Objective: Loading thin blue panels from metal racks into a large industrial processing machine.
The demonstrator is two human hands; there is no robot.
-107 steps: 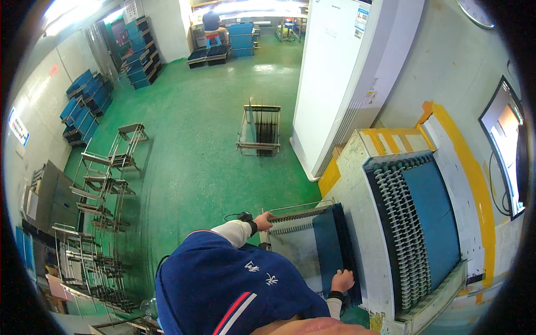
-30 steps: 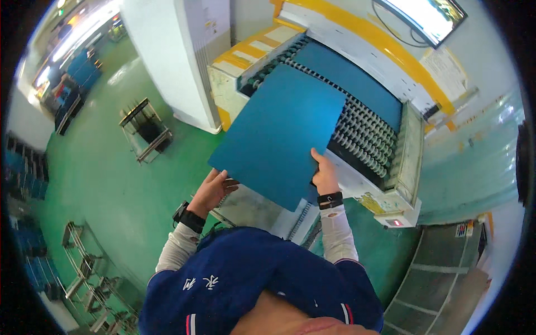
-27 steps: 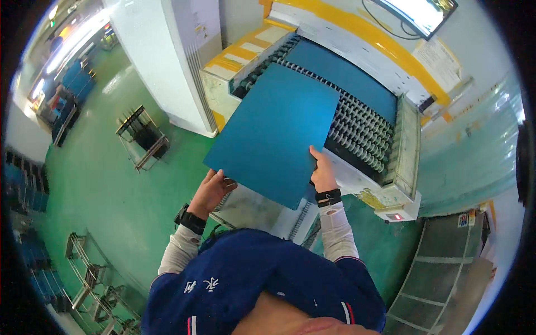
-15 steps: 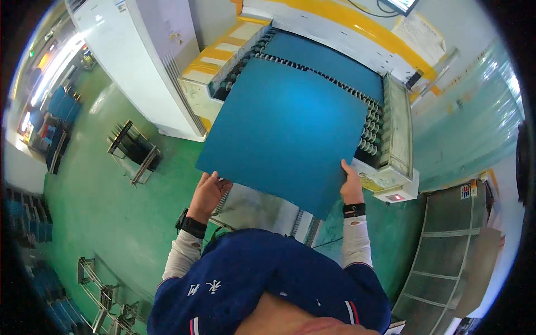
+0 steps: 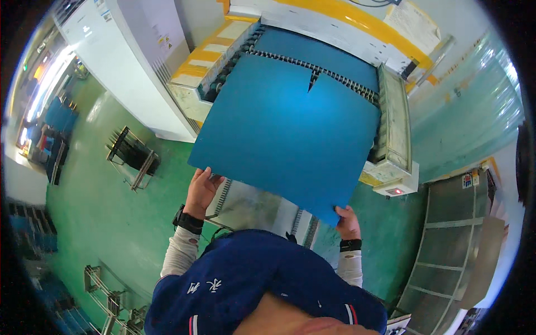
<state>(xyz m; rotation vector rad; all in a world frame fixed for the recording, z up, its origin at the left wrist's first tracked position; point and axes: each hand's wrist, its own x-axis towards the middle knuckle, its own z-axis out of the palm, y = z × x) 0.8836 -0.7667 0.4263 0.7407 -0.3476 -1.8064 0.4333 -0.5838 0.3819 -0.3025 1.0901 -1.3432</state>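
Observation:
Flat blue sheets lie over the near end of a roller conveyor. They look like two overlapping sheets, with a dark narrow notch between their far edges; where one ends and the other begins is hard to see. My left hand pinches the near left corner, thumb on top. At the near right corner, my right hand grips the edge, also with its thumb on top. Farther in, another blue sheet rests on the conveyor, partly under the machine's white cover.
Yellow-taped side walls flank the conveyor, and a small box with a red light sits at its right end. A tall white cabinet stands left. A black rack is on the green floor. Grey panelled frame stands right.
My right hand has moved down toward me along the right edge to the near corner. The sheets have spread wider to the right, and the notch between their far edges has grown.

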